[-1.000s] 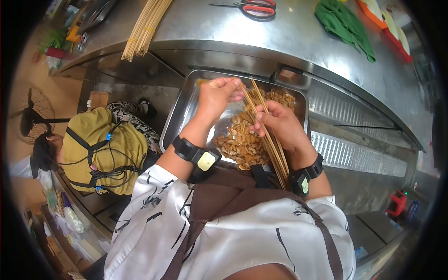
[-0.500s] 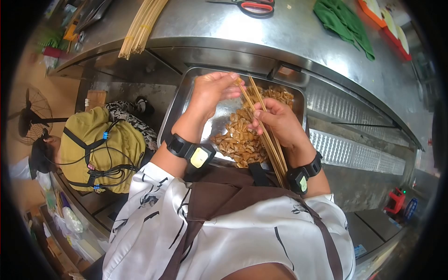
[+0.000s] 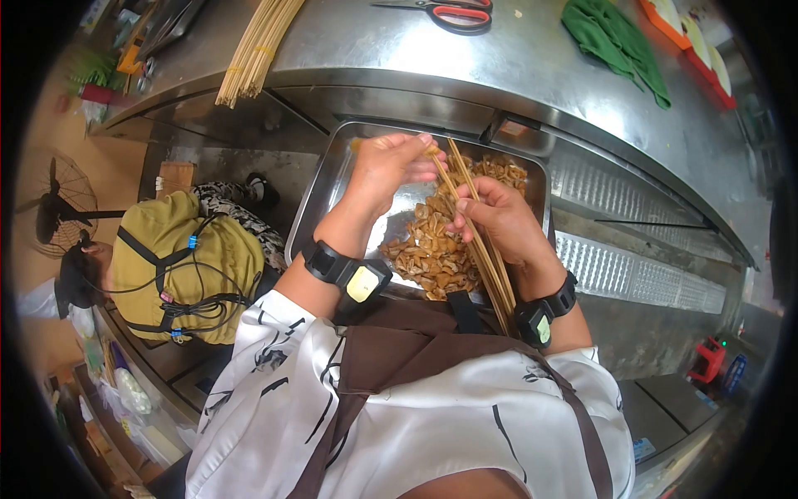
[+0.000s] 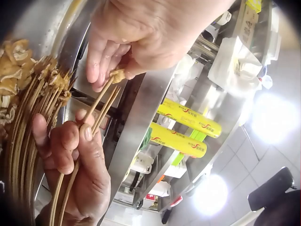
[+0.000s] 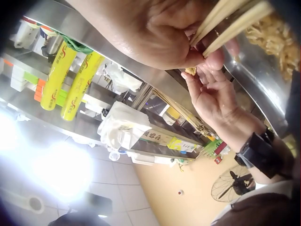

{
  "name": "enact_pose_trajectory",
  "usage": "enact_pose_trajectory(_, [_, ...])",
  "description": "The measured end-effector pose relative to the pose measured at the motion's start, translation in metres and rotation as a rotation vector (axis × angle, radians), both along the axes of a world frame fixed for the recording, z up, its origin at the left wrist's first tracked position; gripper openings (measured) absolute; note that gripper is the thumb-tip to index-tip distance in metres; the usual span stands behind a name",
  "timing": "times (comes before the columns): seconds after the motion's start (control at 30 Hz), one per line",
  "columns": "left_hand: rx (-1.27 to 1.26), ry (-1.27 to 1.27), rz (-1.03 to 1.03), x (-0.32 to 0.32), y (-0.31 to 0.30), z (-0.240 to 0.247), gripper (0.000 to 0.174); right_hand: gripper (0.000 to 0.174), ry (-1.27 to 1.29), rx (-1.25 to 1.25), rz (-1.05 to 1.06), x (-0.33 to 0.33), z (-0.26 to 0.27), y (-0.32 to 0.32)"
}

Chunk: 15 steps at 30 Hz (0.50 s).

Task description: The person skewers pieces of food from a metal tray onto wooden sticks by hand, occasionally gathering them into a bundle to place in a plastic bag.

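Note:
In the head view my left hand [image 3: 378, 170] pinches a small brown piece of food [image 4: 117, 75] at the tip of a thin wooden skewer [image 4: 98, 101]. My right hand [image 3: 503, 218] grips that skewer between thumb and fingers, with more bare skewer tips beside it. Both hands are over a metal tray [image 3: 320, 200] holding a heap of glossy brown sliced pieces [image 3: 428, 249], meat-like in look. In the left wrist view, a row of skewers [image 4: 21, 127] with brown pieces on their ends lies by the heap, beside my right hand.
On the steel counter [image 3: 357, 50] beyond the tray lie a bundle of skewers [image 3: 253, 62], red-handled scissors [image 3: 460, 15] and a green cloth [image 3: 611, 46]. A person in a yellow-green top [image 3: 179, 266] sits at my left. A fan [image 3: 58, 204] stands behind them.
The left hand has shifted slightly at the skewer tip, and the food piece there shows more clearly. The right hand keeps its grip on the skewers. The head view has swayed a little.

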<state>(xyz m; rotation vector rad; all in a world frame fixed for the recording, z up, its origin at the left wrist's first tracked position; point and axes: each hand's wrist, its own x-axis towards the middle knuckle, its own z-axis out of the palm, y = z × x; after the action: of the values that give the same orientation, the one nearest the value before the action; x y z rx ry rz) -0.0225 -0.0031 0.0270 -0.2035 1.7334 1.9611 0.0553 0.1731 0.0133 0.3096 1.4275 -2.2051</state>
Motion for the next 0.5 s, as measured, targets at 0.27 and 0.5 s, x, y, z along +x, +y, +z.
enact_pose_trajectory(0.27, [0.116, -0.056, 0.019, -0.0004, 0.0009, -0.0085, 0.028, 0.012, 0.012, -0.035, -0.001, 0.0007, 0.0002, 0.0018])
enact_pose_trajectory(0.5, [0.077, 0.050, 0.031, 0.0030, 0.0044, -0.0084, 0.028, 0.012, 0.020, -0.005, -0.003, 0.0005, 0.0015, 0.0016])
